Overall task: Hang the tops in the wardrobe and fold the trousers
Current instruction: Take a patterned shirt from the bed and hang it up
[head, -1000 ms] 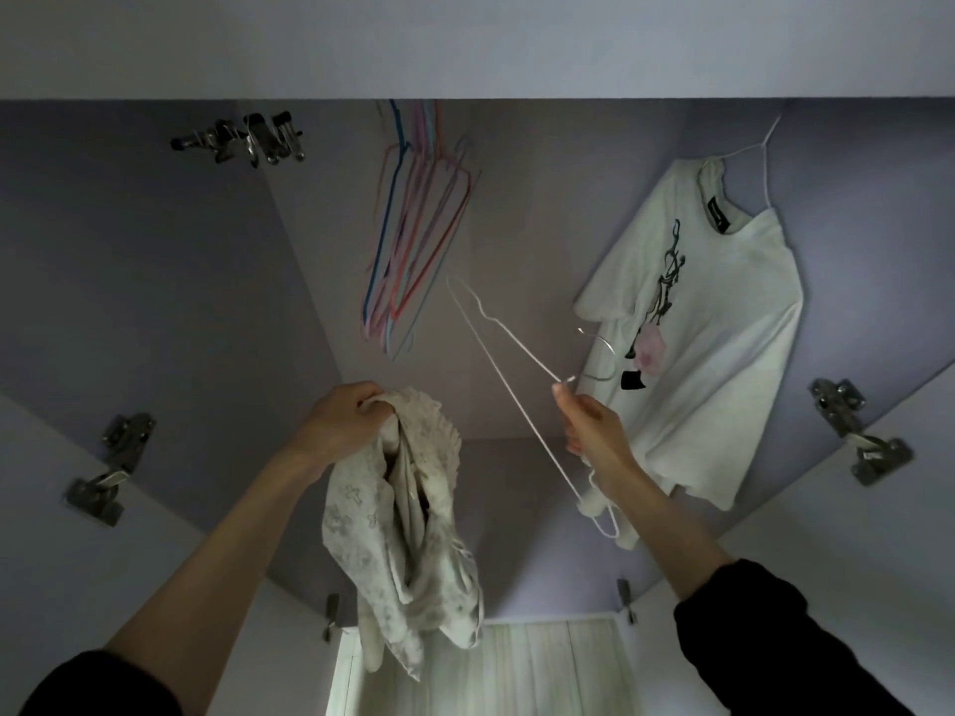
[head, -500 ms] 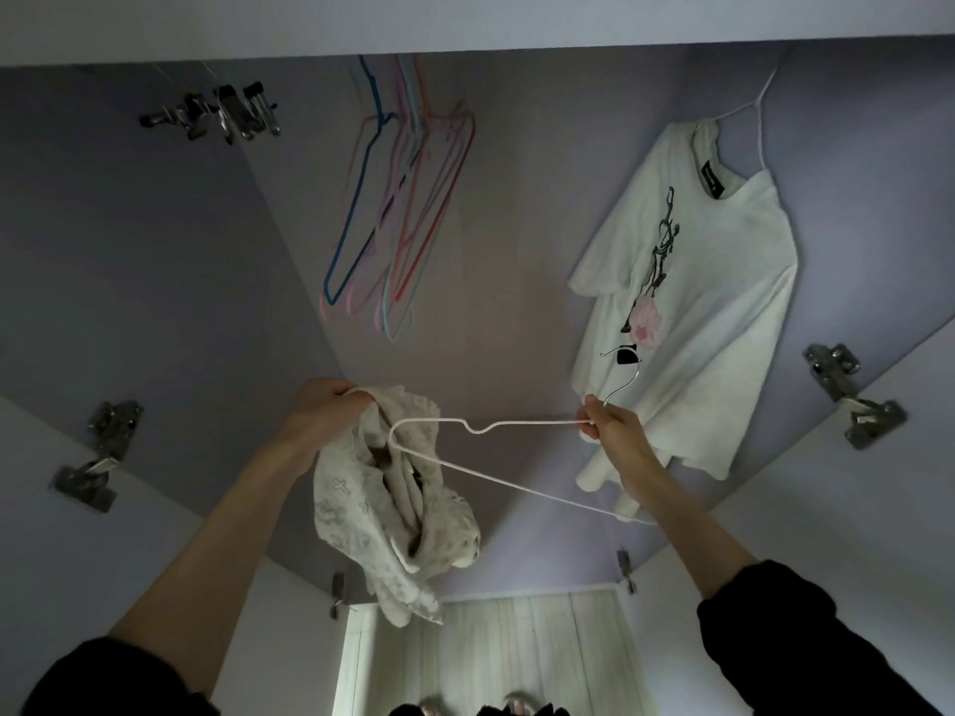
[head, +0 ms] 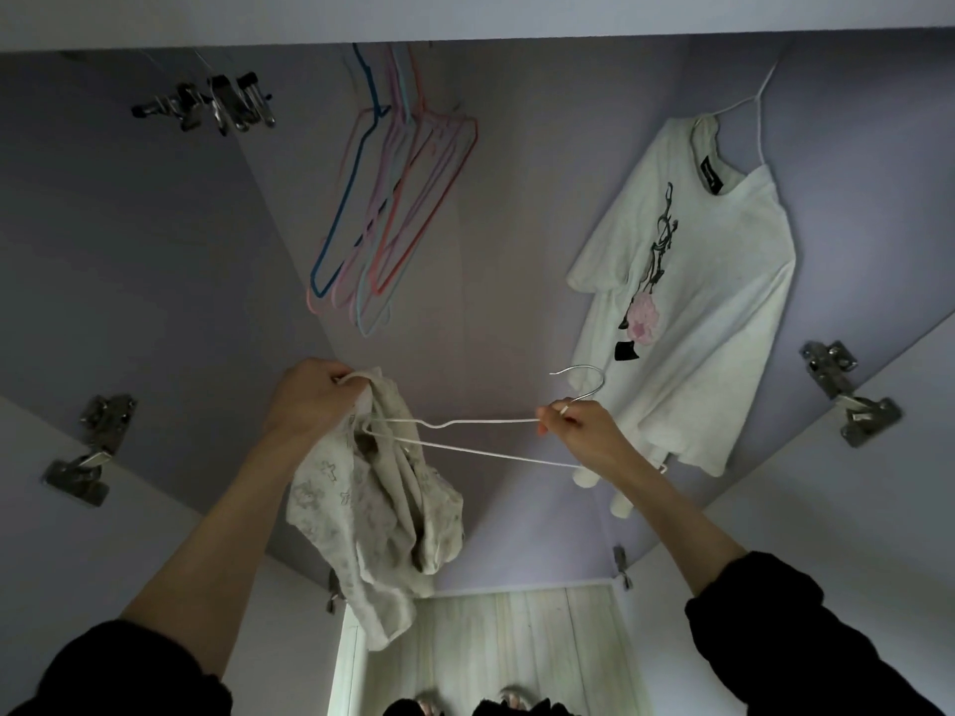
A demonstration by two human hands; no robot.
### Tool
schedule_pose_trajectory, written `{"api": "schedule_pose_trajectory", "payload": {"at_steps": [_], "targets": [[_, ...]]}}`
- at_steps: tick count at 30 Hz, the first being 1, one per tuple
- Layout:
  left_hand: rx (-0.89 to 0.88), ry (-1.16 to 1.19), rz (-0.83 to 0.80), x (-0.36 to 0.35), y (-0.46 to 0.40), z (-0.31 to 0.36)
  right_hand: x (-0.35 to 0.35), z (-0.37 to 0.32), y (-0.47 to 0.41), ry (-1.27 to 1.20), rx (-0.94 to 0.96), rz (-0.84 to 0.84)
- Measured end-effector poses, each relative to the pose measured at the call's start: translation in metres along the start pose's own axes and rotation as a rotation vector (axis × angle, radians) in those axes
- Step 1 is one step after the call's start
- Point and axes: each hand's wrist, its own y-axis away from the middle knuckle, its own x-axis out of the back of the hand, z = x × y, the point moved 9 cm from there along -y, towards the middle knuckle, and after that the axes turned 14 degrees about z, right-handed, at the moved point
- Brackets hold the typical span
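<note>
The left hand (head: 310, 400) grips a bunched cream top (head: 372, 509) and the right hand (head: 579, 431) pinches the neck of a white hanger (head: 480, 422), both below the coloured hangers (head: 393, 209). The white hanger's far end now reaches into the top, closer than before.

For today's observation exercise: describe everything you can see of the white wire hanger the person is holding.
The white wire hanger is thin coated wire with a bare metal hook. It lies roughly level, turned sideways, hook end to the right. The right hand pinches it at the neck below the hook. Its far shoulder reaches into the cream patterned top, which the left hand grips bunched at the opening. It is not yet hung in the wardrobe.
</note>
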Motion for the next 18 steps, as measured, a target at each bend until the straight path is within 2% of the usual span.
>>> {"api": "schedule_pose_trajectory", "payload": {"at_steps": [8, 10, 14, 18], "targets": [[-0.318, -0.089, -0.043, -0.007, 0.032, 0.074, -0.049, -0.045, 0.005, 0.238, 0.151, -0.099], [-0.369, -0.084, -0.04, -0.01, 0.038, 0.084, -0.049, -0.053, 0.005, 0.149, 0.108, -0.051], [-0.489, -0.185, -0.054, -0.013, 0.046, 0.086, -0.027, -0.069, 0.008, -0.248, -0.01, 0.087], [-0.768, -0.237, 0.087, 0.0, 0.054, 0.105, -0.013, -0.08, 0.014, -0.303, 0.002, 0.108]]}}
